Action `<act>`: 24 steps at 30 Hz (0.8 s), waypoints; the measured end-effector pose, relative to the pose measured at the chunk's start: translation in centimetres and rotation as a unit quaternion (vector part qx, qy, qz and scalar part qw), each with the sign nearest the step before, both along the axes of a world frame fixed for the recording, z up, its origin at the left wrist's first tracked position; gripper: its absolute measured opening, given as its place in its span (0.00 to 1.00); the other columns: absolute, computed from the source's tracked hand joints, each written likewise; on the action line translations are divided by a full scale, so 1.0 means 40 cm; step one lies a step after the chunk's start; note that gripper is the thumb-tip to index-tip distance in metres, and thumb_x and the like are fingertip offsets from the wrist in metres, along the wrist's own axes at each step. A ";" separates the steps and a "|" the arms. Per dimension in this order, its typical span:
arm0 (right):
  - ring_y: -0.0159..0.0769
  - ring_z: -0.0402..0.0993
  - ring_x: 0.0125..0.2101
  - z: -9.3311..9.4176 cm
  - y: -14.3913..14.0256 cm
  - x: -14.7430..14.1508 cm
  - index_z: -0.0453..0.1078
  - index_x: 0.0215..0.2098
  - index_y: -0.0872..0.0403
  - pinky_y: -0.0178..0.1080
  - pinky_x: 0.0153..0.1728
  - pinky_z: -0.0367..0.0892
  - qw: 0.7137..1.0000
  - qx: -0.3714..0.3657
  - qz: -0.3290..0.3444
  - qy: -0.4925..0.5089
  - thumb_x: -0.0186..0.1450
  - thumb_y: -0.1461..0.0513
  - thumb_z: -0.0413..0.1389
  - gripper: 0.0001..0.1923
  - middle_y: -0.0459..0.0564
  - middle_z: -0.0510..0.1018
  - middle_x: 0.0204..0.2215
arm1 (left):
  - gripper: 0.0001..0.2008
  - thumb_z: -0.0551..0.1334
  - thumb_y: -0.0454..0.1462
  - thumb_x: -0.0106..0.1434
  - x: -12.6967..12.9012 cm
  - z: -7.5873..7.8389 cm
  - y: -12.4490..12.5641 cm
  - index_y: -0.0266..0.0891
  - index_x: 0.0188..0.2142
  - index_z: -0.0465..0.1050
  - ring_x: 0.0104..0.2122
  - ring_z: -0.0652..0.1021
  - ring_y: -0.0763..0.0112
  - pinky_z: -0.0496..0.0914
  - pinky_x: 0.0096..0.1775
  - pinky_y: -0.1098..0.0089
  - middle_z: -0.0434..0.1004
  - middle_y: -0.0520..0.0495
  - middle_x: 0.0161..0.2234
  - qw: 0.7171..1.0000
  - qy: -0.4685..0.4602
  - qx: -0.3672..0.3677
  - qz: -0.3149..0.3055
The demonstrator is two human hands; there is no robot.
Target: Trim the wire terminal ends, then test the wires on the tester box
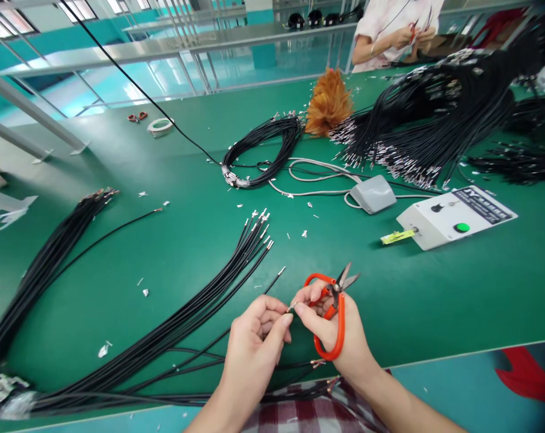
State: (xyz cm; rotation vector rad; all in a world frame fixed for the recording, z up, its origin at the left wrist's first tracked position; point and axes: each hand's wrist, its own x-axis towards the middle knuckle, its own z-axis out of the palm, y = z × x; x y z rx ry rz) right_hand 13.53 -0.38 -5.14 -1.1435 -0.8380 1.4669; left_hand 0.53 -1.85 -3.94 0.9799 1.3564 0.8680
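My left hand (254, 340) is closed, its thumb and fingers pinching the stripped end of a black cable (291, 307). From the other side, the thumb and forefinger of my right hand (354, 337) meet at that same tip. Orange-handled scissors (341, 331) are hooked over my right hand, their blades slightly apart and pointing away from me. Just beyond my left hand lies a single cable with a pale tip (281, 271). To the left, a bundle of black cables (195, 300) stretches across the green table, with more cable ends (317, 363) below my hands.
Another cable bundle (42, 270) lies far left. A white box with a green button (462, 228), a grey pedal-like unit (372, 193), a coiled cable (263, 150) and an orange-brown duster (329, 103) sit beyond. A large cable heap (417, 120) fills the right. A co-worker (394, 36) holds scissors opposite.
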 end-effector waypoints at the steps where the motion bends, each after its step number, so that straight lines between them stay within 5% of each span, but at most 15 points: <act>1: 0.29 0.71 0.25 0.002 0.001 -0.002 0.58 0.25 0.52 0.32 0.27 0.65 1.000 0.000 -0.003 0.002 0.52 0.64 0.62 0.14 0.42 0.75 0.24 | 0.09 0.62 0.41 0.59 0.000 -0.002 -0.002 0.36 0.30 0.68 0.15 0.63 0.81 0.57 0.16 0.80 0.68 0.55 0.18 1.000 0.000 0.002 0.003; 12: 0.29 0.70 0.25 0.008 0.010 -0.006 0.58 0.25 0.52 0.32 0.29 0.66 1.000 0.004 0.006 0.007 0.51 0.64 0.62 0.14 0.42 0.74 0.24 | 0.14 0.63 0.45 0.58 -0.017 0.019 0.010 0.34 0.30 0.68 0.12 0.56 0.86 0.46 0.15 0.80 0.67 0.55 0.16 0.992 -0.102 -0.073 -0.014; 18: 0.31 0.71 0.28 0.004 0.012 0.010 0.59 0.26 0.52 0.34 0.33 0.67 0.999 -0.002 0.025 -0.024 0.53 0.58 0.63 0.16 0.44 0.75 0.27 | 0.14 0.67 0.43 0.55 -0.031 0.034 0.023 0.34 0.31 0.70 0.18 0.63 0.83 0.53 0.20 0.81 0.68 0.53 0.19 0.990 -0.113 -0.089 -0.008; 21: 0.31 0.69 0.28 0.006 0.012 0.046 0.61 0.30 0.52 0.34 0.32 0.65 0.990 0.004 0.088 -0.113 0.57 0.54 0.60 0.13 0.43 0.73 0.28 | 0.12 0.65 0.42 0.57 -0.038 0.044 0.027 0.33 0.31 0.70 0.15 0.58 0.86 0.48 0.18 0.80 0.69 0.54 0.18 0.988 -0.128 -0.081 -0.005; 24: 0.30 0.63 0.24 0.023 0.005 0.081 0.63 0.28 0.52 0.33 0.27 0.60 0.933 0.012 0.176 -0.313 0.60 0.51 0.56 0.14 0.41 0.68 0.23 | 0.11 0.64 0.40 0.59 -0.043 0.053 0.028 0.32 0.31 0.70 0.13 0.57 0.87 0.46 0.17 0.79 0.70 0.53 0.17 0.988 -0.136 -0.076 0.001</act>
